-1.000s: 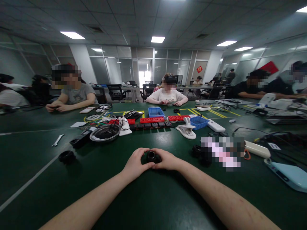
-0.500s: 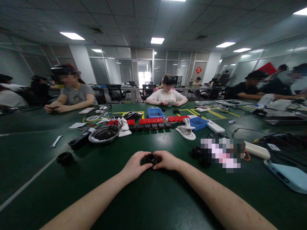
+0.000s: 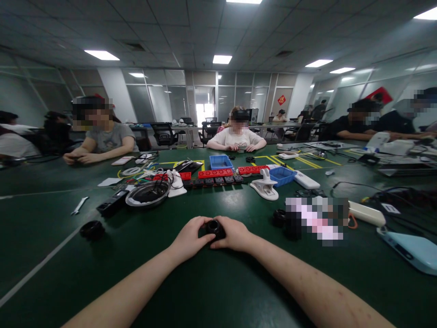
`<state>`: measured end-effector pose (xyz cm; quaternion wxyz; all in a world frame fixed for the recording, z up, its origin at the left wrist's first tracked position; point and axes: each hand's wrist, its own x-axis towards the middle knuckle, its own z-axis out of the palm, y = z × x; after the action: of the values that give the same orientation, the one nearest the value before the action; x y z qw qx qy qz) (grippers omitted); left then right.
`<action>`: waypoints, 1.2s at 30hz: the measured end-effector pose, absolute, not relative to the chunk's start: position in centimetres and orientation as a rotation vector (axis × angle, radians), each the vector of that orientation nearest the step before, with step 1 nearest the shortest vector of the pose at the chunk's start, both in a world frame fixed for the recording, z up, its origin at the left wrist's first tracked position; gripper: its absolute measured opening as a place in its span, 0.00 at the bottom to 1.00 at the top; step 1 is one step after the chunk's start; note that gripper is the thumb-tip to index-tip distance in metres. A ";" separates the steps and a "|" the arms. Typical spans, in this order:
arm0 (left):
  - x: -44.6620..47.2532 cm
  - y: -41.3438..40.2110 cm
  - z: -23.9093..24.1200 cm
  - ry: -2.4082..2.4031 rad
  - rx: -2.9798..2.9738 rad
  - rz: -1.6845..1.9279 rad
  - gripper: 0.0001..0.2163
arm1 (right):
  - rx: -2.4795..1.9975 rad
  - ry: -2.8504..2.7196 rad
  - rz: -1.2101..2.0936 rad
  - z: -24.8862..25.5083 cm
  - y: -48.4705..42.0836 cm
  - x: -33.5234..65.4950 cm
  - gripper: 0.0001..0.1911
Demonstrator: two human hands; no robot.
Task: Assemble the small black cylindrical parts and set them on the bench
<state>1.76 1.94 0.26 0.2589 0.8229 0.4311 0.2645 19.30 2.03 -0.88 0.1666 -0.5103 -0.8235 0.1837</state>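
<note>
Between my two hands, low over the green table, is a black round hollow part (image 3: 214, 227), its open hole facing up towards me. What kind of part it is I cannot make out. My left hand (image 3: 194, 234) is closed on its left side, thumb at the front. On the opposite side my right hand (image 3: 232, 233) wraps round it, with the thumb nearest to me. Fingers hide much of its lower body. Farther left lies a black ring-shaped part (image 3: 92, 230), and a similar black part (image 3: 279, 217) is at the right.
Beyond my hands, a metal bowl (image 3: 131, 201), red blocks (image 3: 215, 173), blue trays (image 3: 282, 175) and a white clamp stand (image 3: 265, 186) line the table. A wrench (image 3: 79, 206) lies left. A light-blue device (image 3: 411, 249) lies right. A person (image 3: 236, 136) sits opposite.
My right hand has shifted its fingers round the part, the thumb moving left and nearer to me. The part has moved slightly left.
</note>
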 end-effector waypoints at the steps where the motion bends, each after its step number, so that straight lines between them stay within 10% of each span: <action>1: 1.6 2.0 0.5 1.115 2.228 0.666 0.15 | -1.368 -2.387 0.610 -0.6 2.2 19.7 0.30; 15: 1.6 1.6 0.8 1.004 2.179 0.620 0.14 | -1.085 -2.367 1.178 0.2 3.4 21.4 0.13; 27: 2.5 0.8 -1.1 1.302 2.161 0.860 0.13 | -1.646 -2.255 0.368 -1.3 1.3 18.5 0.22; 36: 2.2 1.2 -0.6 1.278 2.181 0.943 0.23 | -1.203 -2.274 1.100 -0.2 3.1 21.4 0.36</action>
<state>2.22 1.25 -0.61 0.2202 0.7885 0.4621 0.3408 21.35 3.10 -0.17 0.1709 -0.4236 -0.8008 0.3874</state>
